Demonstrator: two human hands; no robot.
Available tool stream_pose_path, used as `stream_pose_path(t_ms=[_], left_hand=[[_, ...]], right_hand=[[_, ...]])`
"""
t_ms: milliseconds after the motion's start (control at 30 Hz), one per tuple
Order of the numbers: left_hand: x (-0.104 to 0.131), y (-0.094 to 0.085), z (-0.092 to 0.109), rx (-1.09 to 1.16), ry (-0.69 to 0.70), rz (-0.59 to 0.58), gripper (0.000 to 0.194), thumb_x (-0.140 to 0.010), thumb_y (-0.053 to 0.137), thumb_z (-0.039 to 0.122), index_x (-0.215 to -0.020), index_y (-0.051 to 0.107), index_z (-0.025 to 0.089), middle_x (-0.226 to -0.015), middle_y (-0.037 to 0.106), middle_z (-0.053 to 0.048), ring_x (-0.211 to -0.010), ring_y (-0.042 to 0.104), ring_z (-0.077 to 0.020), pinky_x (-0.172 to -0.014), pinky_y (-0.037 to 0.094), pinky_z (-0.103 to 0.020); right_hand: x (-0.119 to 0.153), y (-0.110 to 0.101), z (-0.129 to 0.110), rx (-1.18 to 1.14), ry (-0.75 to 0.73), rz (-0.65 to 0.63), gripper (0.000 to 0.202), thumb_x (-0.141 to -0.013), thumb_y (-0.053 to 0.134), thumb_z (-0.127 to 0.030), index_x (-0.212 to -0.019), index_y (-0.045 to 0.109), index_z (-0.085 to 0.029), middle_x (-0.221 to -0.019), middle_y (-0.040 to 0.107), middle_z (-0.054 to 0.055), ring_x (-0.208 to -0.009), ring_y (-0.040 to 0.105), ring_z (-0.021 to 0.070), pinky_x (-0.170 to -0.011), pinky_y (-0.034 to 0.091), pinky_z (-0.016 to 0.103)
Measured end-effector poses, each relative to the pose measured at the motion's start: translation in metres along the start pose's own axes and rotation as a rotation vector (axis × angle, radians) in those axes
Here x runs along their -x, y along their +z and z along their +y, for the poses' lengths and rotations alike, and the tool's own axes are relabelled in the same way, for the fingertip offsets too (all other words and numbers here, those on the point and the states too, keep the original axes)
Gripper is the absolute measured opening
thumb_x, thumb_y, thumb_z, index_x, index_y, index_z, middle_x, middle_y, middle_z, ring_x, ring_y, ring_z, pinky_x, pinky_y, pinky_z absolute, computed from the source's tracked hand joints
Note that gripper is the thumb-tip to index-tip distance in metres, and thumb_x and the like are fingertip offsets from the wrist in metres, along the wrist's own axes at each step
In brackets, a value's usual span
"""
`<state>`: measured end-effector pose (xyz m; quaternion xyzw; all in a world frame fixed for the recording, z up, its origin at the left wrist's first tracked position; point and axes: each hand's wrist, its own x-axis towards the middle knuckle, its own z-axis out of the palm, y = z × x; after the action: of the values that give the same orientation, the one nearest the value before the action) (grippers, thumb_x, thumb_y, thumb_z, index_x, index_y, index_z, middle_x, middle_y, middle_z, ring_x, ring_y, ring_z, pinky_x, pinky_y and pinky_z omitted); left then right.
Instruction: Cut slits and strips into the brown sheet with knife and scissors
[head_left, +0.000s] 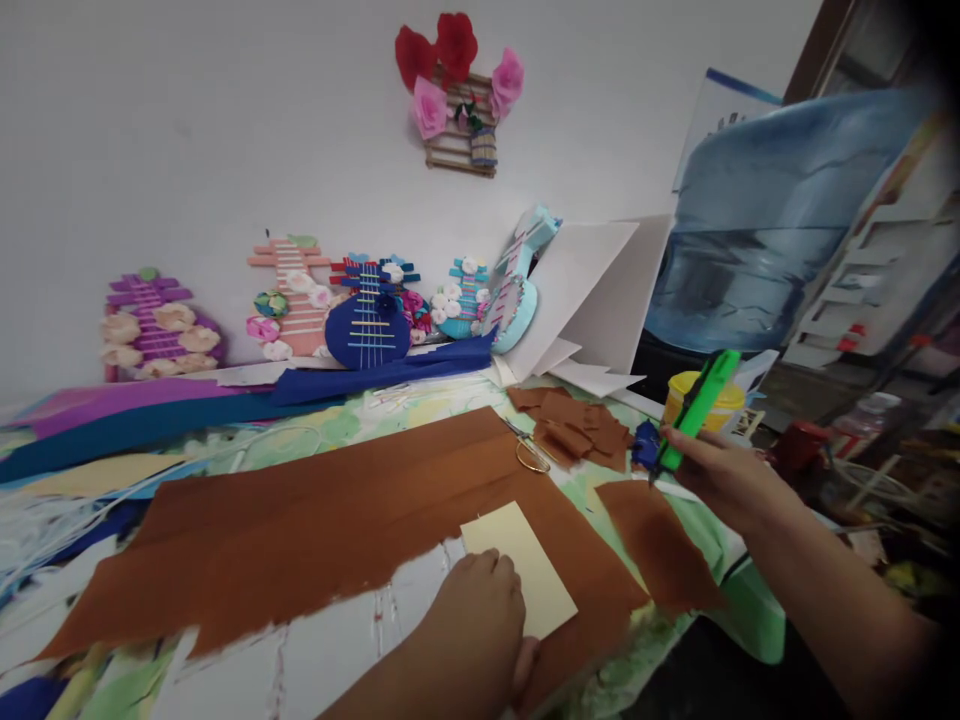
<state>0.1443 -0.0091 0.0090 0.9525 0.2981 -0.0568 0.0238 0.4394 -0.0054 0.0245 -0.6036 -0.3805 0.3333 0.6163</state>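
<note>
My left hand is curled over the left edge of a pale yellow square of card, pressing it onto a large brown sheet. My right hand grips a bright green utility knife, which slants with its dark lower end over a loose brown piece at the table's right edge. White sheets with reddish marks and torn-looking seams lie by my left forearm, along the brown sheet's ragged near edge. A pair of gold-handled scissors rests at the brown sheet's far right edge.
Brown scraps lie behind the scissors, with a yellow tub to their right. Decorated paper lutes lean on the wall. Coloured sheets spread left. A big water bottle stands back right.
</note>
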Motion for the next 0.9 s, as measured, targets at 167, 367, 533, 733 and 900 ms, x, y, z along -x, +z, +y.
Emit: stream_pose_path(t_ms=[167, 367, 533, 733, 900], left_hand=[[0.000, 0.000, -0.001, -0.021, 0.004, -0.005, 0.035, -0.075, 0.046, 0.030, -0.095, 0.060, 0.005, -0.092, 0.056, -0.015, -0.088, 0.048, -0.0274, -0.076, 0.039, -0.038], [0.000, 0.000, -0.004, -0.002, 0.005, 0.010, 0.031, -0.074, 0.048, 0.032, -0.092, 0.059, 0.009, -0.090, 0.056, -0.012, -0.084, 0.048, -0.0265, -0.074, 0.039, -0.038], [-0.001, 0.000, -0.005, -0.005, -0.004, 0.010, 0.029, -0.072, 0.052, 0.034, -0.089, 0.059, 0.011, -0.088, 0.055, -0.011, -0.083, 0.048, -0.0256, -0.074, 0.038, -0.039], [-0.004, 0.004, -0.005, -0.034, 0.014, 0.003, 0.035, -0.073, 0.049, 0.039, -0.088, 0.059, 0.009, -0.084, 0.055, -0.012, -0.079, 0.048, -0.0252, -0.068, 0.040, -0.037], [-0.006, 0.008, -0.002, -0.069, 0.026, 0.011, 0.035, -0.076, 0.045, 0.040, -0.086, 0.060, 0.011, -0.078, 0.054, -0.011, -0.075, 0.047, -0.0243, -0.062, 0.040, -0.036]], right_hand=[[0.045, 0.002, 0.033, -0.373, 0.153, -0.102, 0.026, -0.057, 0.071, -0.032, -0.077, 0.058, -0.022, -0.065, 0.057, -0.003, -0.051, 0.046, 0.0073, -0.040, 0.033, 0.017], [0.039, 0.015, 0.053, -0.397, 0.242, -0.123, 0.034, -0.057, 0.071, -0.032, -0.087, 0.056, -0.026, -0.072, 0.060, -0.004, -0.064, 0.053, 0.0087, -0.053, 0.040, 0.018], [0.013, 0.022, 0.053, -0.293, 0.176, -0.187, 0.037, -0.057, 0.071, -0.036, -0.089, 0.057, -0.023, -0.078, 0.062, -0.002, -0.071, 0.055, 0.0119, -0.060, 0.041, 0.021], [-0.009, 0.044, 0.021, -0.125, -0.081, -0.153, 0.028, -0.061, 0.065, -0.035, -0.082, 0.056, -0.020, -0.071, 0.059, -0.002, -0.064, 0.054, 0.0122, -0.055, 0.040, 0.023], [0.006, 0.111, -0.002, 0.099, -0.232, -0.439, 0.019, -0.063, 0.058, -0.025, -0.081, 0.057, -0.018, -0.066, 0.058, -0.001, -0.059, 0.052, 0.0132, -0.054, 0.040, 0.026]])
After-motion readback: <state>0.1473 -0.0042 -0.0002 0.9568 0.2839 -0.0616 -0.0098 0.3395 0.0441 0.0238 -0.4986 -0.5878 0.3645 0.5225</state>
